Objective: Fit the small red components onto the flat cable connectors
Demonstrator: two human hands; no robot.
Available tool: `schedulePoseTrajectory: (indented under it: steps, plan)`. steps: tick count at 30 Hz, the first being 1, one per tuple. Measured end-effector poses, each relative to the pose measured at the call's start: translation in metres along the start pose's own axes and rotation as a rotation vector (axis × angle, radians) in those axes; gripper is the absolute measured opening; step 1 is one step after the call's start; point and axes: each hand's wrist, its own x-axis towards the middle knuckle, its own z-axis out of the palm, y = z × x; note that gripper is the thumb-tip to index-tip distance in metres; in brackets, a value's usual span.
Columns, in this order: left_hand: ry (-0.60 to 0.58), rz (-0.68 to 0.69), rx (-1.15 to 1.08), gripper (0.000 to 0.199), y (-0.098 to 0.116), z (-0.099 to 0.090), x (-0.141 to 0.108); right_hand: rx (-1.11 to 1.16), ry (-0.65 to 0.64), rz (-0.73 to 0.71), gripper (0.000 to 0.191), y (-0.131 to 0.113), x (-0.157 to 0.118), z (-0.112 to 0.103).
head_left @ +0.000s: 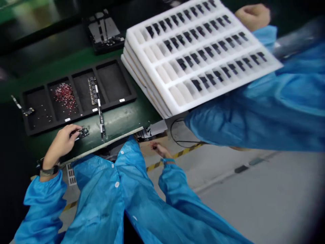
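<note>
While the green table (124, 118) fills the left and middle, a big blue sleeve (256, 115) of another person is at the right. That person's hand (254, 17) has curled fingers and is by the far right corner of a pile of white trays (189, 74). The top one has four rows of slots, with little black parts in many of them. Left of the pile is a long black tray (109, 105) with four boxes in it. Farther back sits a dark case (104, 30) with gray bits.

On the near left side, the left hand (73, 133) has its thumb and fingers pinched on a small board (83, 133), just above the table and near the black tray. The right hand (160, 149) is lower, to the right of the person's lap, near some brown cardboard (148, 150). Its fingers are bent, and I cannot tell if they hold anything.

A thin strip (102, 123) lies on the table, right of the small board. Tiny red bits (65, 96) make a heap in the tray's second box from the left.
</note>
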Motion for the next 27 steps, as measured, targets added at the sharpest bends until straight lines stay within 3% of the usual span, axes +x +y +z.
schedulePoseTrajectory:
  steps: [2, 4, 8, 11, 15, 19, 23, 27]
  plan:
    - [-0.038, 0.027, -0.007, 0.031, -0.010, 0.008, -0.004, 0.066, -0.117, 0.074, 0.033, 0.008, -0.016, -0.009]
    - [-0.024, 0.035, -0.003, 0.026, -0.013, 0.014, -0.010, 0.120, -0.214, 0.121, 0.046, 0.011, -0.033, -0.021]
    - [0.027, 0.001, 0.010, 0.018, -0.010, 0.025, -0.014, 0.286, -0.419, 0.269, 0.053, -0.015, -0.062, -0.041]
    - [0.031, 0.012, 0.031, 0.017, -0.008, 0.032, -0.014, 0.285, -0.620, 0.272, 0.047, -0.067, -0.068, -0.043]
    - [0.021, 0.075, 0.136, 0.012, -0.004, 0.036, -0.017, 0.310, -0.891, 0.061, 0.039, -0.160, -0.053, -0.027]
    - [0.005, 0.097, 0.214, 0.005, 0.003, 0.038, -0.022, 0.368, -1.062, -0.155, 0.033, -0.249, -0.026, -0.002]
    - [0.054, 0.124, 0.120, 0.007, 0.002, 0.041, -0.023, 0.415, -0.953, -0.394, 0.028, -0.314, 0.018, 0.033]
    - [0.116, 0.151, -0.115, 0.008, -0.004, 0.033, -0.013, 0.427, -0.674, -0.575, 0.034, -0.350, 0.083, 0.072]
